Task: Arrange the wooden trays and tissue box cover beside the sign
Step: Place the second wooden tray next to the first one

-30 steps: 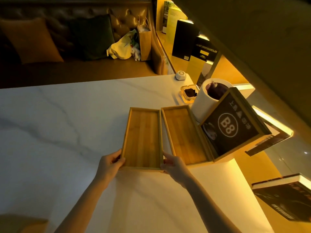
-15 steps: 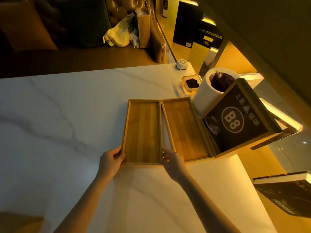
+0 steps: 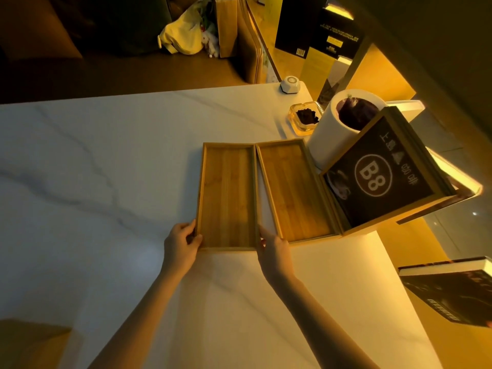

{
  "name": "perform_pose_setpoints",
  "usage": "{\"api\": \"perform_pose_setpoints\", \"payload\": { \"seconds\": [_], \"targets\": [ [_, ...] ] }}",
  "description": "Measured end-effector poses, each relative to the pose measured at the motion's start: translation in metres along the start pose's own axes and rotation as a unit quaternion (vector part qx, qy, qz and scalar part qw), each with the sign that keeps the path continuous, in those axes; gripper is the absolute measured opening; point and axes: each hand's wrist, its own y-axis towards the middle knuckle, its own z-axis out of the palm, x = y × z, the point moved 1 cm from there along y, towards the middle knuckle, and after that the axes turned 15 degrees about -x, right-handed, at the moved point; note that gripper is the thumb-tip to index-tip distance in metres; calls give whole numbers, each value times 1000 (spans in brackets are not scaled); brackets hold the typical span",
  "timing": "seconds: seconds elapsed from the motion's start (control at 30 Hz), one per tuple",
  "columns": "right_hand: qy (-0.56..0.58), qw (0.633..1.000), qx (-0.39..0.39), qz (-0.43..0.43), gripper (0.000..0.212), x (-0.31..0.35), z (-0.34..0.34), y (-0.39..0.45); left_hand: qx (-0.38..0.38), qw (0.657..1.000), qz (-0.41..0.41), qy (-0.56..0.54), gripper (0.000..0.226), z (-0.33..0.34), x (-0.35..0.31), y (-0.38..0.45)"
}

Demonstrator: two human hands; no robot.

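Two shallow wooden trays lie side by side on the white marble table (image 3: 106, 182). The left tray (image 3: 227, 198) is held at its near corners: my left hand (image 3: 182, 245) grips the near-left corner, my right hand (image 3: 274, 251) the near-right corner. The right tray (image 3: 292, 193) touches it along its long side and rests against the wood-framed black "B8" sign (image 3: 380, 174), which stands tilted at the table's right edge. I see no tissue box cover.
A white cylinder with a dark inside (image 3: 343, 126) stands behind the sign. Farther back are a glass ashtray (image 3: 304, 118) and a small white device (image 3: 290, 85). A book (image 3: 452, 288) lies at the right. A sofa with bags (image 3: 186, 35) is beyond the table.
The left tray has slid right and straightened, closing the gap until its long side meets the right tray. Both hands stayed on its near corners. The camera tilted slightly.
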Motion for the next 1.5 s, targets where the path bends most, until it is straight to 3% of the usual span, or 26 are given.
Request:
{"api": "perform_pose_setpoints", "payload": {
  "seconds": [0.17,0.23,0.3,0.37,0.47,0.8,1.5],
  "targets": [
    [-84,991,-55,-84,39,-2,4,-24,-13,997,68,43,46,-2,2,-17],
    [-133,983,-42,-116,47,-3,8,-39,-21,983,143,110,48,0,9,-28],
    [-179,974,-10,-141,49,-8,15,-52,10,974,166,156,60,2,18,-37],
    [-220,966,31,-134,55,-13,18,-59,37,971,162,172,73,5,23,-42],
    [-210,966,84,-127,62,-19,18,-59,51,970,150,182,74,11,24,-46],
    [-283,947,10,-155,57,-35,11,-58,69,973,133,177,73,21,13,-58],
    [-298,943,20,-147,59,-57,-4,-52,70,979,137,134,76,35,2,-74]
  ]
}}
